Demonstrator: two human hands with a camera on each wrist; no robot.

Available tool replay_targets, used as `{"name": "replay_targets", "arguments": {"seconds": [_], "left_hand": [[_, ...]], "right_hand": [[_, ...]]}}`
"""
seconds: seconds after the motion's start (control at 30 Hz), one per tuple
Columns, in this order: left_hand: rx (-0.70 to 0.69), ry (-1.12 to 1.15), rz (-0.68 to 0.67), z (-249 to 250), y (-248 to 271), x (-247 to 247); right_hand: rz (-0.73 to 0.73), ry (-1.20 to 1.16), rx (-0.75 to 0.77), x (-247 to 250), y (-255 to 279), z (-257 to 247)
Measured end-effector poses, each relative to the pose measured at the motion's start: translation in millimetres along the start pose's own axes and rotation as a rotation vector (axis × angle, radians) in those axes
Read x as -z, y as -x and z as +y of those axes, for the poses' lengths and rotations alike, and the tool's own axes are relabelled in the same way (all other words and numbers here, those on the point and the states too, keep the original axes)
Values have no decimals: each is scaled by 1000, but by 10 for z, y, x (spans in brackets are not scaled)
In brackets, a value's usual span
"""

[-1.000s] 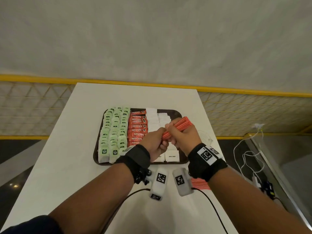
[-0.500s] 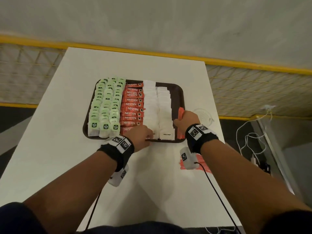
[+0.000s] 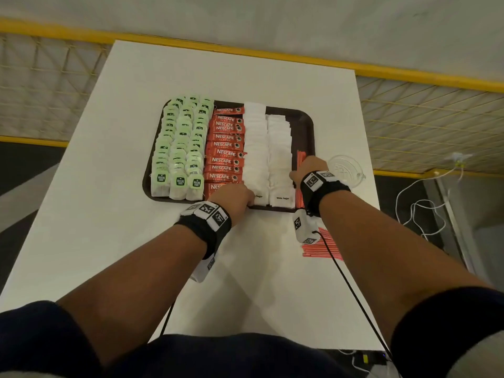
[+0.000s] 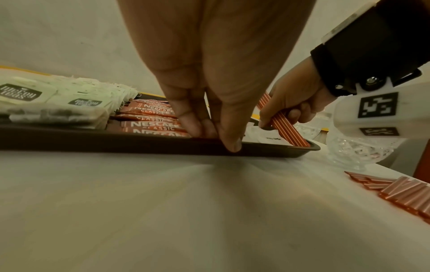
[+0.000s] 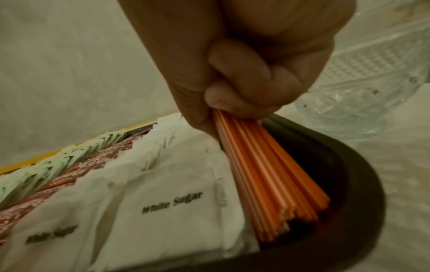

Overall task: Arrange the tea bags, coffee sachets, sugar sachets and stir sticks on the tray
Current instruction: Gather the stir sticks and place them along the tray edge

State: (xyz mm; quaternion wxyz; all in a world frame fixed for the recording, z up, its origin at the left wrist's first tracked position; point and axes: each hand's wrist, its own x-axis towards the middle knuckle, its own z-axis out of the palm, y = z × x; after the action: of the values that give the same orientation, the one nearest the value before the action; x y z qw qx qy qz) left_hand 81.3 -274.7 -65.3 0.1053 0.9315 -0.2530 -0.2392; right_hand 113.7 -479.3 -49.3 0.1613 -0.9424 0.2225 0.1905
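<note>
A dark brown tray [image 3: 308,124] on the white table holds rows of green tea bags [image 3: 180,148], red coffee sachets [image 3: 225,148] and white sugar sachets [image 3: 266,148]. My right hand [image 3: 304,170] grips a bundle of orange stir sticks [image 5: 267,165]. The bundle is tilted, and its lower ends rest in the tray's bare right strip beside the sugar sachets [image 5: 167,208]. My left hand [image 4: 216,136] pinches the tray's near rim [image 4: 139,143], thumb outside and fingers inside by the coffee sachets [image 4: 151,125].
A cut-glass bowl [image 3: 345,170] stands just right of the tray. More loose stir sticks [image 3: 321,246] lie on the table under my right forearm. White cables [image 3: 420,203] hang off to the right, and yellow netting runs past the table's far edge.
A second ago both hands held the stir-stick bundle above the tray. The right hand has since lowered it into the tray's right side, and the left hand has let go and taken the tray's near rim.
</note>
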Motion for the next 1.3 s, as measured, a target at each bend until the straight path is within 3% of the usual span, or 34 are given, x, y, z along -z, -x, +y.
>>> {"name": "replay_targets", "arguments": {"seconds": [0.33, 0.63, 0.87, 1.03, 1.3], "left_hand": [[-12, 39, 9, -63, -14, -32], [-31, 16, 1, -66, -32, -38], [-24, -89, -45, 21, -46, 18], [-48, -169, -1, 378, -41, 42], [-301, -53, -40, 1309, -48, -307]], "right_hand": [[-60, 44, -20, -38, -57, 56], [83, -34, 6, 16, 84, 82], [153, -122, 192, 139, 594, 387], [66, -123, 329, 132, 1047, 912], [0, -17, 490, -94, 1443, 1483]]}}
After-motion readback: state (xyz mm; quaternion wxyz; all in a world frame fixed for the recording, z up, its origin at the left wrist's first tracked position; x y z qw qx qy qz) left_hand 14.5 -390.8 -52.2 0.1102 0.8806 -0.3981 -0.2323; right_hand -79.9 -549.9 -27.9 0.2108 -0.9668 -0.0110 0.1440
